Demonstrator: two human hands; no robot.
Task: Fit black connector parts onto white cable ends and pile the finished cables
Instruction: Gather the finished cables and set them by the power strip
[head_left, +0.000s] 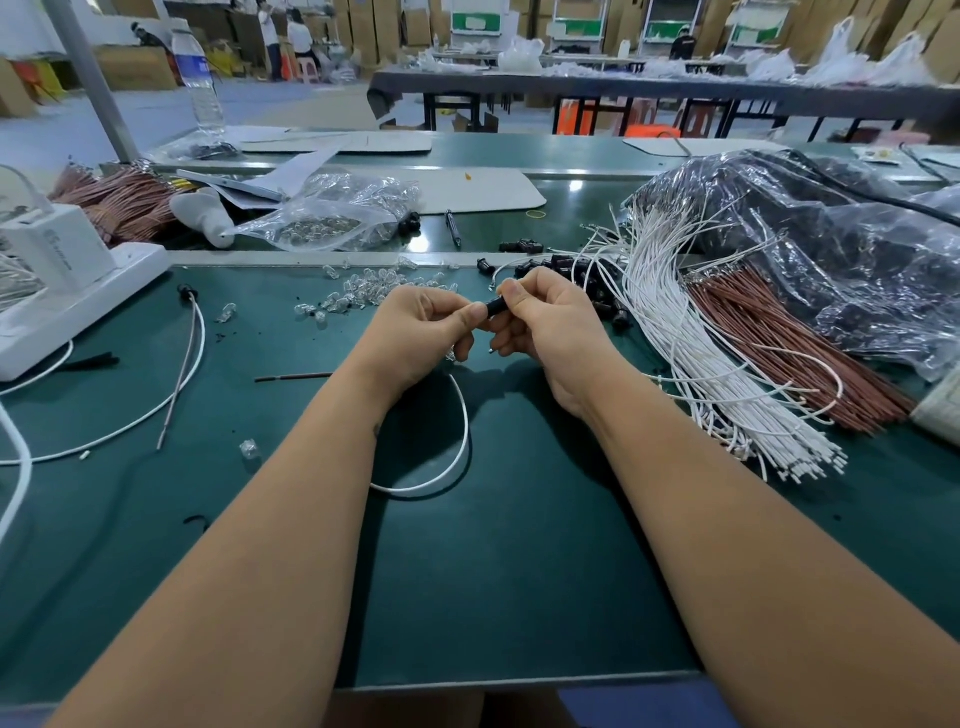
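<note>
One view only, riding on my head, tipped forward and down over the green bench (519, 571). It sits close: my forearms fill the lower frame from the near edge of the bench, my left hand (415, 332) and right hand (545, 322) meeting above its middle. Past the bench's far edge, the wide lens catches the hall.

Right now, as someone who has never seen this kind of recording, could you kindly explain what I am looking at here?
There is no machine: a camera on a person's head looks down at two bare hands over a green worktable. The left hand and right hand together pinch a black connector part; a white cable loops down from the hands. To the right lie a bundle of white cables, brown wires and loose black connector parts. Small clear bulbs lie ahead.
</note>
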